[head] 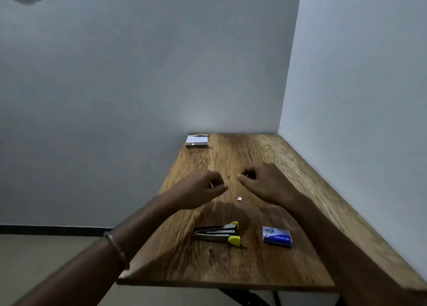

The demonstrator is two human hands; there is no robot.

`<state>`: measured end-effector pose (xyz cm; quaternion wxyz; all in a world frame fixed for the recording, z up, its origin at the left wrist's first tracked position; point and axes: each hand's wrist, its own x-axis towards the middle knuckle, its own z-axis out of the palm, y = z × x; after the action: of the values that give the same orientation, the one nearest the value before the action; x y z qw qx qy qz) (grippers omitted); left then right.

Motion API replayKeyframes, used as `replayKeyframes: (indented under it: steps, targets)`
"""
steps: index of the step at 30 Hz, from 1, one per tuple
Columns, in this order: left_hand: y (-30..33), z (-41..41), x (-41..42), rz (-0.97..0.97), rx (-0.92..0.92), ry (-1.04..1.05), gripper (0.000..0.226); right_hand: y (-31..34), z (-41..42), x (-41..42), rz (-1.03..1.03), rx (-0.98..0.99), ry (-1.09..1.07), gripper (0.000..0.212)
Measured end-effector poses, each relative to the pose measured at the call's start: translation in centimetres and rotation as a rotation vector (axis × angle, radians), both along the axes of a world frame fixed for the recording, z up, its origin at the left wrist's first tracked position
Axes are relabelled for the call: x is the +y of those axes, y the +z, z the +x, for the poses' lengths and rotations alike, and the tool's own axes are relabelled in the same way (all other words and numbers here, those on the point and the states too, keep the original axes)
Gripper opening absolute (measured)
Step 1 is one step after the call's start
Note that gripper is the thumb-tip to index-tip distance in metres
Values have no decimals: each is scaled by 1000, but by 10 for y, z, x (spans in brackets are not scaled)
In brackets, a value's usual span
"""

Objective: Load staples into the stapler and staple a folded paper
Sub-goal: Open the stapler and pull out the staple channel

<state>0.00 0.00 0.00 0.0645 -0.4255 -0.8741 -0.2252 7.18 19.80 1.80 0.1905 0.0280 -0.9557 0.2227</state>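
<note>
A small grey stapler (217,233) with yellow ends lies open on its side near the front of the wooden table (288,167). To its right sits a blue staple box (277,236). My left hand (203,188) hovers above the table's middle, fingers curled around a thin pale sliver, likely a strip of staples. My right hand (261,181) is beside it, fingers pinched, with something tiny at the fingertips. A small white scrap (239,198) lies on the table between and below the hands.
A white notepad (197,140) rests at the table's far left corner against the wall. Walls close the far and right sides. The table's left and front edges drop to the floor. A bangle circles my left wrist.
</note>
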Motion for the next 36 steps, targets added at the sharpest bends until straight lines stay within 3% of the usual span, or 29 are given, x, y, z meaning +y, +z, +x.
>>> replayKeyframes:
  steps: [6,13,16,26,33,36]
  targets:
    - [-20,24,-20,3,-138,-57,30,-20,27,-7,8,-189,231,25]
    - [-33,40,-34,-72,-186,-98,65,-35,45,-11,209,-269,366,63]
    - [-36,44,-36,-106,-144,-126,65,-44,47,-10,230,-282,395,69]
    - [-32,43,-35,-31,-178,-190,39,-39,44,-9,63,-184,466,43]
    - [-17,32,-21,318,-450,-168,28,-20,20,3,-332,-120,444,27]
    - [-11,26,-8,376,-454,-92,19,-20,6,7,-460,-126,412,25]
